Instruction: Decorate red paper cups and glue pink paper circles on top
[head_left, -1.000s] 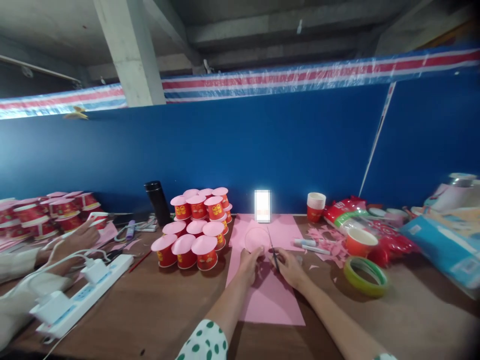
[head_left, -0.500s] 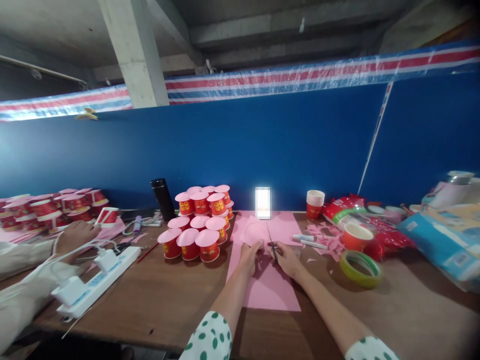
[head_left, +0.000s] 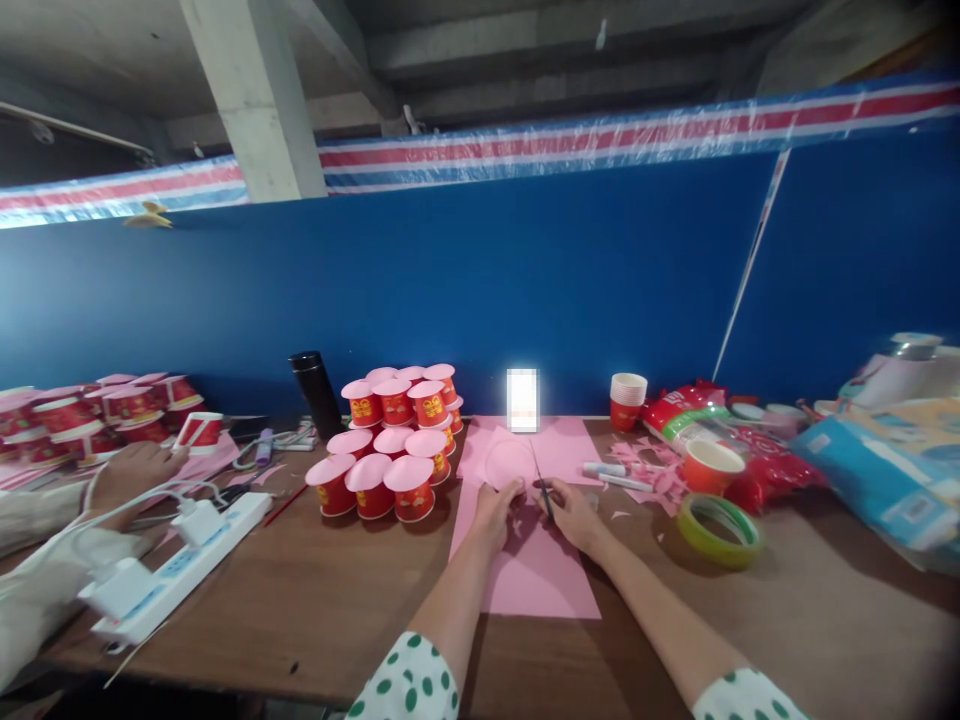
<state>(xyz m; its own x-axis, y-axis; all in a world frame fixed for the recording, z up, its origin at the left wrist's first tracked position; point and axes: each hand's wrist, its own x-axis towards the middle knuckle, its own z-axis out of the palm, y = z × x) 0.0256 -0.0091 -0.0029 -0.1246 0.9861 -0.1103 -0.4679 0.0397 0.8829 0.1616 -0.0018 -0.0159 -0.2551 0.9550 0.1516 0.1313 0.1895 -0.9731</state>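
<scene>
My left hand (head_left: 495, 515) pinches the near edge of a piece of pink paper (head_left: 510, 462) that carries a round outline. In my right hand (head_left: 574, 517) is a pair of scissors (head_left: 546, 500), its blades pointing away from me along the right side of that piece. Whether the blades are apart is too small to tell. Beneath both hands lie larger pink sheets (head_left: 536, 590) on the brown table. A lit phone (head_left: 523, 402), blurred out, stands just behind the paper.
Left of the sheets are stacked red paper cups (head_left: 409, 490) topped with pink discs. A black bottle (head_left: 316, 395), a power strip (head_left: 187, 570) and another person's hand (head_left: 135, 475) are farther left. To the right are markers (head_left: 619, 475), pink scraps (head_left: 664, 475) and a tape roll (head_left: 718, 530).
The camera view has shifted slightly, so the surroundings appear a little farther left and up. Both my hands keep nearly the same place, still holding paper and scissors.
</scene>
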